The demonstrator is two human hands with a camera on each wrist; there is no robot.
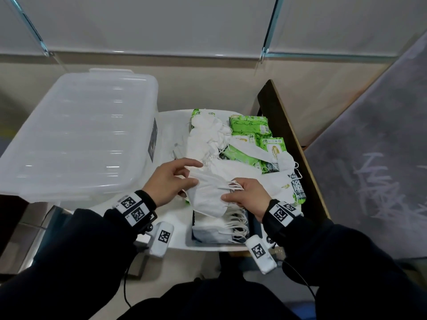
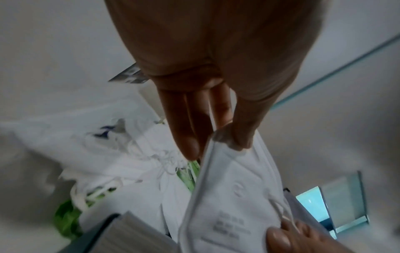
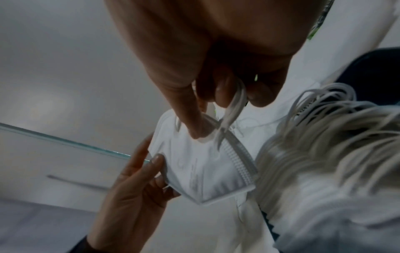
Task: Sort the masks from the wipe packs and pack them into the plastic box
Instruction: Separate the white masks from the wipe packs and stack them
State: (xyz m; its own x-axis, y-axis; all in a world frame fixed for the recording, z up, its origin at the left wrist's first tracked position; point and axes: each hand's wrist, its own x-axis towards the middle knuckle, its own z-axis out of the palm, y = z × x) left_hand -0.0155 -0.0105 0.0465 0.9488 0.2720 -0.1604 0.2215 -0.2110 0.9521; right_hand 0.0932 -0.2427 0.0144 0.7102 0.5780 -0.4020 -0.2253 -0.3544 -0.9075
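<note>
A folded white mask [image 1: 208,192] hangs between my two hands over the front of the white table [image 1: 171,125]. My left hand [image 1: 195,173] pinches its left edge between thumb and fingers [image 2: 188,137]. My right hand [image 1: 233,190] grips its right edge and ear loops [image 3: 232,104]. Printed text shows on the mask [image 2: 233,196] in the left wrist view. Directly beneath it a stack of masks [image 1: 219,225] stands in a small dark box. More loose masks [image 1: 208,139] lie heaped behind, partly over the green wipe packs [image 1: 249,125]. The translucent plastic box [image 1: 76,135] stands at the left, lid on.
A dark wooden board [image 1: 288,139] borders the table's right side, with a grey panel [image 1: 369,158] beyond it. A wall and window sill run along the back. One white wipe pack [image 1: 293,188] with dark print lies near my right hand.
</note>
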